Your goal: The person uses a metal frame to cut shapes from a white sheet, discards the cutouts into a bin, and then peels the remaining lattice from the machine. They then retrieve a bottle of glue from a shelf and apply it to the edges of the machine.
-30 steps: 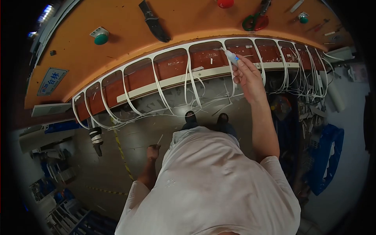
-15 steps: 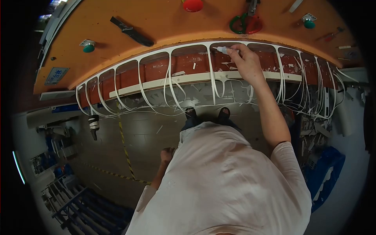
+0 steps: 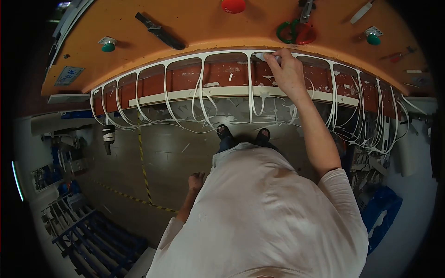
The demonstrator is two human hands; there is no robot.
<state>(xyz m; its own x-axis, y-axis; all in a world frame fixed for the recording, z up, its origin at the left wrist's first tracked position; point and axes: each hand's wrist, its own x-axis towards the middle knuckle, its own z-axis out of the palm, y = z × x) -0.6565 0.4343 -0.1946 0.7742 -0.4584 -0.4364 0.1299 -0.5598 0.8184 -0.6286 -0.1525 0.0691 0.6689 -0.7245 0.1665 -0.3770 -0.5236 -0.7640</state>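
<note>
My right hand (image 3: 289, 76) is closed round a small white squeeze bottle (image 3: 260, 56) with a narrow tip, partly hidden by my fingers. The bottle points left, close to where a crossing strip meets the top edge of a white ladder-like plastic frame (image 3: 250, 88). This frame hangs in loops along the front edge of the orange table (image 3: 208, 32). Down by my left side, my left hand (image 3: 196, 180) is low and away from the table, with its fingers curled; I cannot see inside it.
On the table lie a black-handled knife (image 3: 160, 31), scissors with green and red handles (image 3: 296, 32), a red button (image 3: 233, 5) and green buttons (image 3: 373, 37). A dark tool (image 3: 108, 139) hangs at the left. Blue racks (image 3: 97, 241) stand lower left.
My right hand has moved slightly left with the bottle, nearer the crossing strip. The view has shifted a little. My left hand stays low at my side.
</note>
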